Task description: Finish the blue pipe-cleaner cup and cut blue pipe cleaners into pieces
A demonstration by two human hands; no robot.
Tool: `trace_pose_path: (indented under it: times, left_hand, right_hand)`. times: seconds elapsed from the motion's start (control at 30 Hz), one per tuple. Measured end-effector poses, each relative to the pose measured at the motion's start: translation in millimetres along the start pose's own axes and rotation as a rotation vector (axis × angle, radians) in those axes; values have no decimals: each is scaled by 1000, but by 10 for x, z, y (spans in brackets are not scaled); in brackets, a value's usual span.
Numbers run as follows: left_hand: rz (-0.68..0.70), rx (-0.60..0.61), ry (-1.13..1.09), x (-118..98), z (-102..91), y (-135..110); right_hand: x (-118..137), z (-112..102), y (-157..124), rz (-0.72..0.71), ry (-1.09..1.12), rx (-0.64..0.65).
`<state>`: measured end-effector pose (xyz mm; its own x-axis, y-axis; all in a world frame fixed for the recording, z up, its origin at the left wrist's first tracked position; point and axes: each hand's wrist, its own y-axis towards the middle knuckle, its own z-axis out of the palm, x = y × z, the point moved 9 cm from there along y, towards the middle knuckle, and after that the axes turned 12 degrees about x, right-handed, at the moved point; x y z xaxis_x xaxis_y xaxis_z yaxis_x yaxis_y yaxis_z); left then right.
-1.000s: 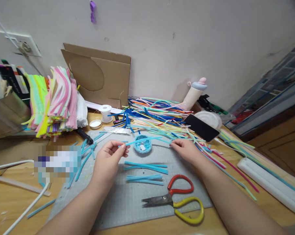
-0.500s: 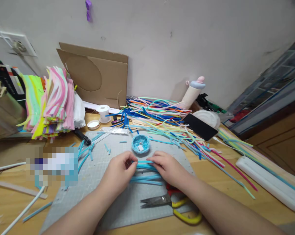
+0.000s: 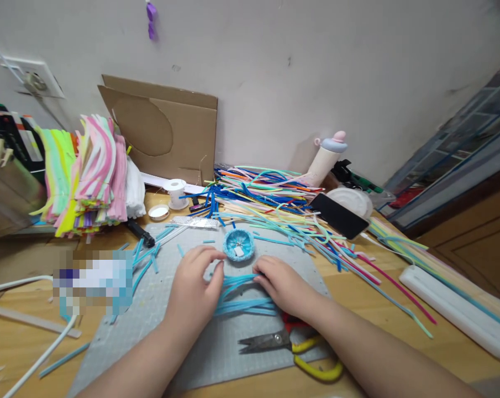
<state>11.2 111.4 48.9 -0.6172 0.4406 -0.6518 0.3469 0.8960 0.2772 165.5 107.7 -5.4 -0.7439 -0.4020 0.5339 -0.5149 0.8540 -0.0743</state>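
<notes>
Several light blue pipe cleaners [image 3: 238,283] stretch between my two hands over the grey cutting mat [image 3: 208,354]. My right hand [image 3: 280,282] pinches their right ends between thumb and fingers. To the left, my left hand [image 3: 198,279] has its thumb and index finger apart around the other side of the bundle, gripping nothing that I can see. More blue pipe cleaners [image 3: 247,305] lie on the mat just below. Beyond the hands sits a small fuzzy blue bowl [image 3: 238,246] with a white piece inside. Scissors [image 3: 270,341] with red and yellow handles rest near my right forearm, blades pointing left.
A heap of coloured pipe cleaners [image 3: 262,188] lies along the wall, beside a phone [image 3: 338,214] and a tilted bottle [image 3: 326,160]. Bundled pipe cleaners [image 3: 98,171] and cardboard [image 3: 183,127] stand at back left. A power strip [image 3: 452,309] lies right; a wire spool [image 3: 176,193] stands behind the mat.
My left hand has opened its pinch and shifted slightly left, its thumb and index finger now apart. The right hand stays nearly in place with the pipe cleaners.
</notes>
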Motion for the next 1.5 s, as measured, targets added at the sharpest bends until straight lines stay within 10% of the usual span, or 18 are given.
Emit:
trace_pose_path:
  times: [0.17,0.53,0.83,1.23,1.5]
  left_hand:
    - [-19,-216,-176,-20,-264,-96]
    - [19,285,-66,33,386,-11]
    - [113,638,63,-61,765,-141]
    - [103,621,3,-73,742,-129]
    - [4,318,-316,-264,559,172]
  right_hand:
    - [-132,-155,-71,50,363,-123]
    - [-431,-412,-119,75,626,-408]
    - [-510,-315,-111,114,585,-322]
    - [-372,-114,25,1,442,-150]
    - [-154,-133,14,-135,380,-114]
